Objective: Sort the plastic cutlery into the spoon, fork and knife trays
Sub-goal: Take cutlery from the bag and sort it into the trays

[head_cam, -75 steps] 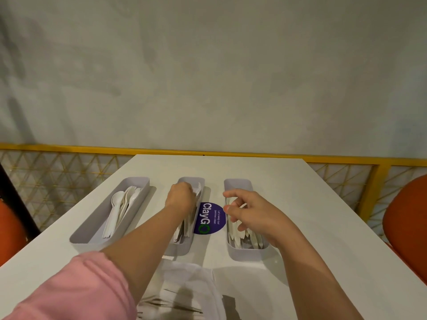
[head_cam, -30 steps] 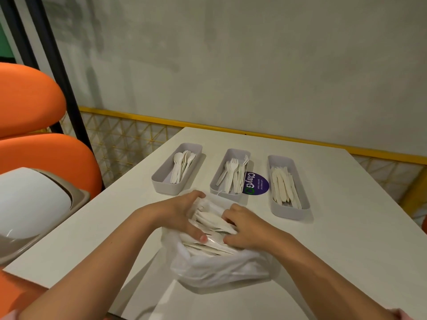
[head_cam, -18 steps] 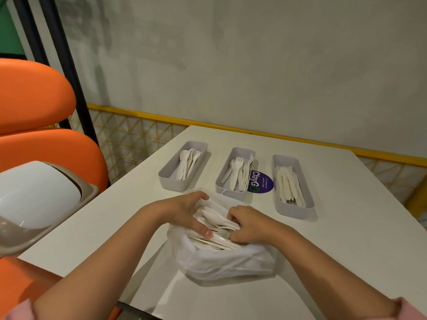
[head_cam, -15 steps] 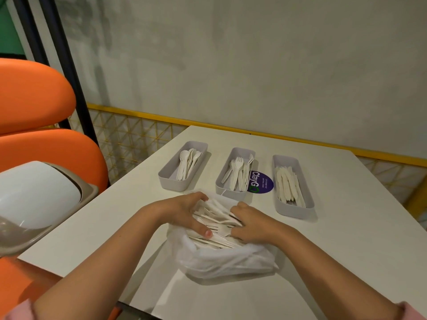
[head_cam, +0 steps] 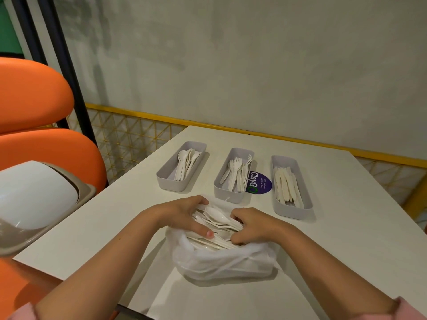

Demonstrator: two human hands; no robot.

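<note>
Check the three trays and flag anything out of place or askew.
No piece looks missorted. Only the fork tray is untidy: one fork leans on its right wall with its tines poking above the rim, and a second fork lies diagonally beside the rest.

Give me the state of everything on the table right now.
plastic bag, open, holding mixed cutlery
spoon tray, partly filled with spoons
fork tray, partly filled with forks
knife tray, partly filled with knives
left hand, grips the bag's rim, thumb on the cutlery
right hand, fingers curled round cutlery in the bag
</note>
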